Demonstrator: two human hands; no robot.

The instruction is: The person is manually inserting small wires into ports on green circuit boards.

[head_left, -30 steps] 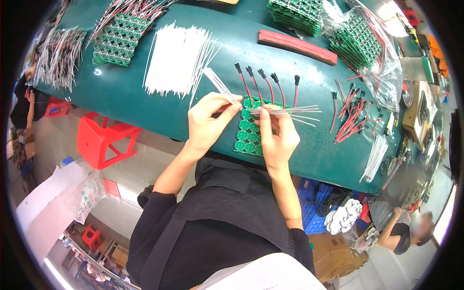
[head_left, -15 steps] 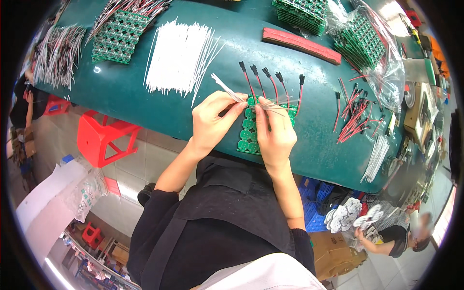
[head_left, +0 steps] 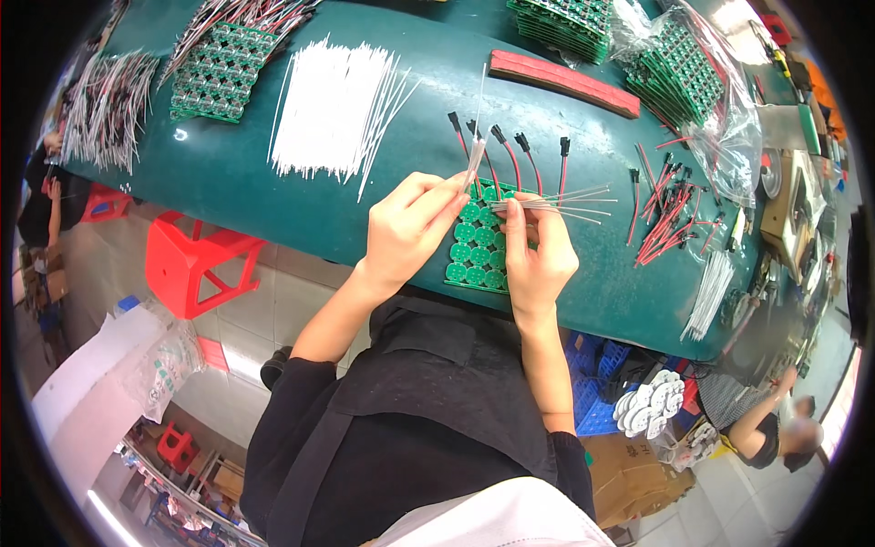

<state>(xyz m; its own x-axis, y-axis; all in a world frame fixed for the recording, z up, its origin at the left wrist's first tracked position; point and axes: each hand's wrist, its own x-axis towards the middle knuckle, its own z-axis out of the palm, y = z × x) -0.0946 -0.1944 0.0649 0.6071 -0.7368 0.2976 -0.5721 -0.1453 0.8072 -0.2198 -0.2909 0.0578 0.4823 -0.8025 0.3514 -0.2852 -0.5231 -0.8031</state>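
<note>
Handling of thin wires over a green circuit-board panel, seen from above. The left hand (head_left: 410, 223) pinches an upright bundle of white wires (head_left: 475, 162) between thumb and fingers, one strand rising well above the rest. The right hand (head_left: 540, 255) grips a second group of pale wires (head_left: 583, 209), which fans out to the right. Both hands stand over the upper part of the green circuit-board panel (head_left: 471, 252), which lies on the green counter (head_left: 629, 296) in front of the person and is partly covered by the right hand. Five red-and-black leads (head_left: 563, 166) extend beyond the panel's far edge, each ending in a black connector.

To the left of the panel lies a broad pile of white wires (head_left: 328, 114); to the right, a loose heap of red-and-black leads with connectors (head_left: 663, 223) and, nearer the counter's edge, a smaller sheaf of white wires (head_left: 707, 296). A red bar (head_left: 563, 84) lies beyond the five leads. At the far right, a stack of green boards (head_left: 679, 77) adjoins a clear plastic bag (head_left: 732, 159).
</note>
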